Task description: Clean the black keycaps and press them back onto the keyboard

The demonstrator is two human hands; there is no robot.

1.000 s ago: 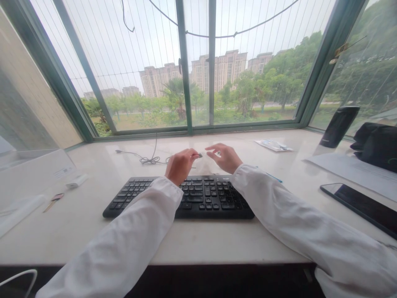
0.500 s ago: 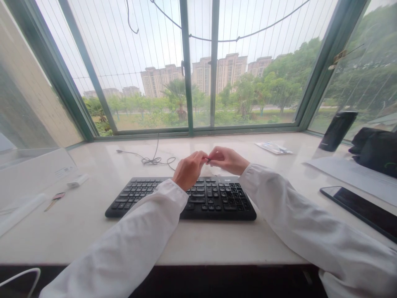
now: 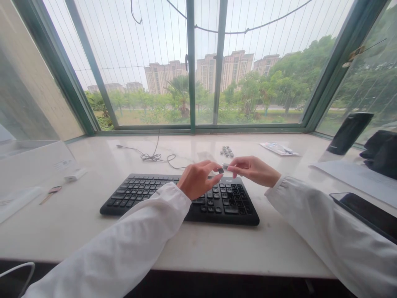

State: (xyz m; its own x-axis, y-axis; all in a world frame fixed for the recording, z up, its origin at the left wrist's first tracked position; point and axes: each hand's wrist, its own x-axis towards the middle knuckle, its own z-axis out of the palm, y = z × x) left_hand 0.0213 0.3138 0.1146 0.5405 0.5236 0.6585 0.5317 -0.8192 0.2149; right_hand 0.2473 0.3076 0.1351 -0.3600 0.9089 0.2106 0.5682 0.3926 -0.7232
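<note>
A black keyboard (image 3: 136,194) lies across the table, with several key positions at its right end showing bare, square-edged sockets. Above its right half, my left hand (image 3: 198,179) pinches a small dark keycap (image 3: 221,170) between thumb and fingertips. Just to the right, my right hand (image 3: 252,169) has its thumb and fingers drawn together beside a small silvery piece; whether they grip it is unclear. Behind the hands, several small grey keycaps (image 3: 227,151) sit in a cluster on the table.
A coiled cable (image 3: 151,157) lies behind the keyboard. To the left are a key (image 3: 51,193), a white adapter (image 3: 75,175) and a white box (image 3: 40,159). On the right are a flat packet (image 3: 278,149), a black cylinder (image 3: 350,133), paper (image 3: 347,171) and a phone (image 3: 369,213).
My hands, previously meeting at the fingertips, have moved apart, with the right one going right. The dark keycap now sits in my left fingers, and the grey cluster has come into view.
</note>
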